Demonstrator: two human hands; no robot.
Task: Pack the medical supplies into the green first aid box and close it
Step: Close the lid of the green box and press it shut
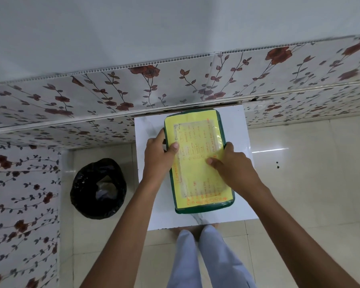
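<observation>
The green first aid box lies flat on a small white table, its lid down. A yellow contents sheet with orange writing covers the lid. My left hand grips the box's left edge, thumb on top of the lid. My right hand holds the right edge, thumb lying across the yellow sheet. No loose medical supplies are visible; the inside of the box is hidden.
A bin lined with a black bag stands on the tiled floor left of the table. Floral-patterned wall panels run behind the table and along the left. My legs in pale trousers are at the table's near edge.
</observation>
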